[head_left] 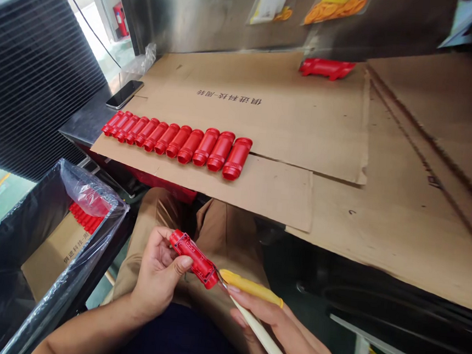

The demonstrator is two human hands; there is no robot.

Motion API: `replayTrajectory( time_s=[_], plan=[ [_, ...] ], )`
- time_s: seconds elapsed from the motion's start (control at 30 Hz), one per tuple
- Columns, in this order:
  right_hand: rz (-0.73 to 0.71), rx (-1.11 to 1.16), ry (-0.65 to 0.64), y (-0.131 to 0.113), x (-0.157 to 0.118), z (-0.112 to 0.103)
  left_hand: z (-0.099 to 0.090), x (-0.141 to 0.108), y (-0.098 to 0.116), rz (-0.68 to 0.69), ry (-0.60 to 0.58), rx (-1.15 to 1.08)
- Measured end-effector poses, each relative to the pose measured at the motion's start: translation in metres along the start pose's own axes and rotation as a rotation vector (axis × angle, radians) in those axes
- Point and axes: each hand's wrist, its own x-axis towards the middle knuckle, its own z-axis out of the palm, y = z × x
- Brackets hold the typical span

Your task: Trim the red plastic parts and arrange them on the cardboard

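Above my lap, my left hand [163,272] is closed around one end of a red plastic part [194,259], its thumb on the part's side. My right hand [280,327] grips a tool with a pale handle [265,342]; its thin metal tip meets or nearly meets the part's right end. A yellow cover [251,287] is on a finger of that hand. Several similar red parts [184,141] lie side by side in a row on the cardboard [276,189] at the table's front left.
Another red piece [327,69] lies at the table's back. A phone [125,94] rests at the left corner. Below left stands a plastic-lined bin [3,239] holding cardboard and red parts [86,218]. Bags with orange pieces [335,10] hang on the metal panel.
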Motion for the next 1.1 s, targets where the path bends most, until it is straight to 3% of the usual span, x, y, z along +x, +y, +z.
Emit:
replayTrajectory(
  time_s=[0.33,0.5,0.6,0.7,0.83,1.0,1.1],
  plan=[
    [0.037,0.037,-0.135,0.006,0.009,-0.007,0.000,0.000,0.003,0.026,0.028,0.072],
    [-0.152,0.096,-0.133,0.014,0.013,-0.006,0.002,0.002,0.008,-0.013,0.042,0.090],
    [-0.157,0.093,-0.156,0.014,0.012,-0.008,0.004,0.003,0.009,-0.069,0.041,0.088],
    [-0.011,0.184,-0.199,0.013,0.016,-0.014,0.004,0.003,0.010,-0.082,0.023,0.106],
    [0.388,0.382,-0.183,0.009,0.033,-0.015,0.005,-0.002,0.008,-0.028,-0.050,0.133],
    [0.548,0.865,-0.094,0.004,0.046,-0.004,0.003,-0.007,0.001,0.079,-0.098,0.203],
    [0.623,1.131,-0.219,0.000,0.039,-0.009,0.001,-0.008,-0.002,0.089,-0.104,0.209]
  ],
)
